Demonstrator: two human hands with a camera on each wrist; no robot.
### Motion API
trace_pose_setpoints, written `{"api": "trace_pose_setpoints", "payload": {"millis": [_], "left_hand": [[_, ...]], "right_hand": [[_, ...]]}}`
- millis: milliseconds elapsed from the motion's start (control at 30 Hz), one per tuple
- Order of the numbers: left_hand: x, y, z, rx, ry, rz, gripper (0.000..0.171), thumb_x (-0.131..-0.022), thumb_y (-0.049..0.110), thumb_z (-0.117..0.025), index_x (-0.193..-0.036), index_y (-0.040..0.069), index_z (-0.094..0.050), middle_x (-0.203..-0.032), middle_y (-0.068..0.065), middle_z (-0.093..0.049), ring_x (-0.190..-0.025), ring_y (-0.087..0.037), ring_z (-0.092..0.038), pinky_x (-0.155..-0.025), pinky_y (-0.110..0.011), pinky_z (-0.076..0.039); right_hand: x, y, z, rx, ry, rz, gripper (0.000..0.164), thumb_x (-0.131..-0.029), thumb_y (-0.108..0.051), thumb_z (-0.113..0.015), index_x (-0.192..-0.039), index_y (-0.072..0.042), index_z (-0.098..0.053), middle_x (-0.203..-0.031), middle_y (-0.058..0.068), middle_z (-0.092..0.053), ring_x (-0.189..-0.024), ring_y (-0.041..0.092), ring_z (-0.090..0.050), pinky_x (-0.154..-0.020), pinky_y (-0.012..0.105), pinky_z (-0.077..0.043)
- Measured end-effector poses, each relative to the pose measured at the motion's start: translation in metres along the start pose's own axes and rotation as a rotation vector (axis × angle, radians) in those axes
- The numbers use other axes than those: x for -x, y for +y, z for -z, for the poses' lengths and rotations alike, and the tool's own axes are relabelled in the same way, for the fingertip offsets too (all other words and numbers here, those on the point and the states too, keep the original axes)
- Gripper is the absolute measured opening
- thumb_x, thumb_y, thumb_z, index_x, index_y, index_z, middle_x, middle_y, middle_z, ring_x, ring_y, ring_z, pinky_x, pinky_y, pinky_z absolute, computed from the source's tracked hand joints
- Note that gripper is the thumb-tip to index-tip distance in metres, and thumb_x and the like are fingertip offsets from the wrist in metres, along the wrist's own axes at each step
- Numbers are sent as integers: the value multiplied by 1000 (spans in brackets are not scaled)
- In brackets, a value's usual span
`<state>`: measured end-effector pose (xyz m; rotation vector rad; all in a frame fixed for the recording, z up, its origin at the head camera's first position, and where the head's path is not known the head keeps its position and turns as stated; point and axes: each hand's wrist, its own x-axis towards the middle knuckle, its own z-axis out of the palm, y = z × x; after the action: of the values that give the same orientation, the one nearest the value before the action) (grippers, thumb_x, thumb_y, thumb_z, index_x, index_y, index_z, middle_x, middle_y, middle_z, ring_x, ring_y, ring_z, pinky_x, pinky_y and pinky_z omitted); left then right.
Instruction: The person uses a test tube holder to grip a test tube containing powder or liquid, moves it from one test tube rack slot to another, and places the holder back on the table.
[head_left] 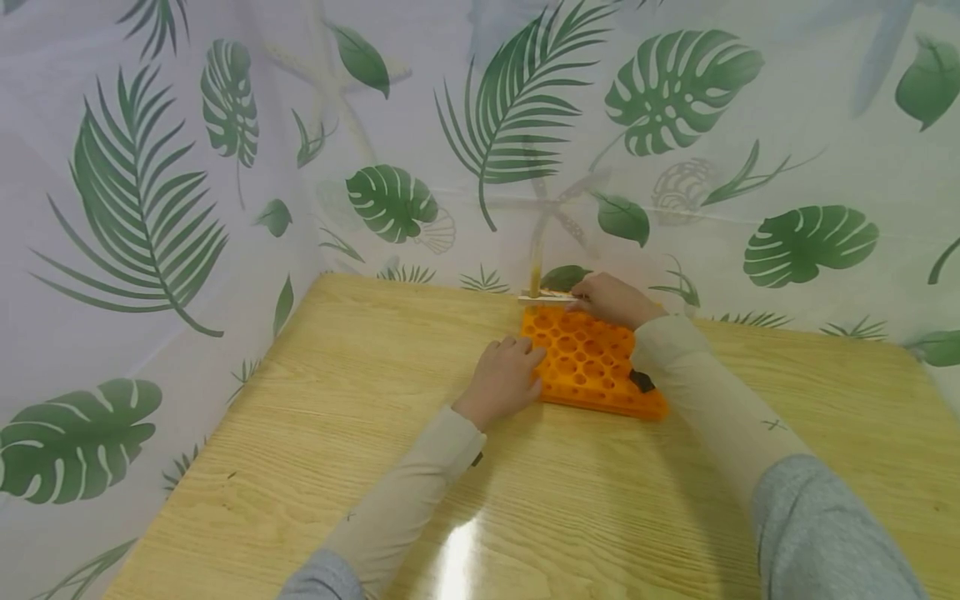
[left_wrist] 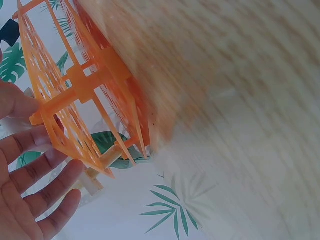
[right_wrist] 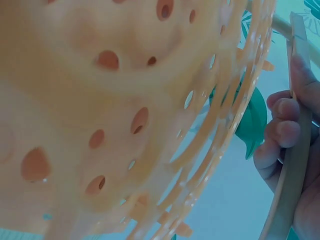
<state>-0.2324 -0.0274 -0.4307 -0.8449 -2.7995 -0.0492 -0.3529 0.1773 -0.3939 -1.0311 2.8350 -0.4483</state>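
An orange test tube rack (head_left: 577,354) full of round holes stands on the wooden table. My left hand (head_left: 506,377) holds it at the left end. Thumb and forefinger close around the rack's corner in the left wrist view, while the other fingers (left_wrist: 62,187) spread loosely. My right hand (head_left: 611,298) grips a wooden test tube clamp (head_left: 551,298) above the rack's far edge, fingers curled round its handle (right_wrist: 290,165). At the clamp's left end stands a slim test tube (head_left: 536,279) with a yellowish lower part, upright by the far left corner.
The wooden table (head_left: 337,400) spreads around the rack, its far edge close behind. A white curtain (head_left: 420,125) with green leaf prints hangs along the back and left. Dark wrist-worn pieces (head_left: 642,381) show at the sleeves.
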Motion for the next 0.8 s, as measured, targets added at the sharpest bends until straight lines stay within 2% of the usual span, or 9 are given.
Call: {"api": "trace_pose_setpoints", "payload": {"millis": [367, 533, 800], "left_hand": [[-1, 0, -7, -8, 23, -5, 25, -88, 31, -57, -110, 18, -61, -97, 0, -61, -85, -18, -57, -69, -29, -44], [-1, 0, -6, -17, 24, -5, 25, -88, 31, -57, -108, 17, -61, -97, 0, -60, -84, -18, -57, -68, -29, -44], [-2, -1, -5, -28, 20, -5, 25, -88, 31, -57, -108, 17, -61, -98, 0, -61, -85, -18, -58, -70, -29, -45]], "right_hand": [[1, 1, 1, 12, 8, -22, 30, -92, -18, -58, -66, -4, -50, -56, -3, -33, -51, 12, -32, -60, 29, -38], [1, -1, 3, 14, 20, -24, 33, -91, -18, -58, -63, -9, -44, -56, -3, -30, -51, 12, -30, -59, 28, -36], [-1, -3, 3, 30, 19, 20, 33, -90, -16, -60, -65, -10, -39, -58, -3, -25, -53, 12, -28, -60, 28, -35]]}}
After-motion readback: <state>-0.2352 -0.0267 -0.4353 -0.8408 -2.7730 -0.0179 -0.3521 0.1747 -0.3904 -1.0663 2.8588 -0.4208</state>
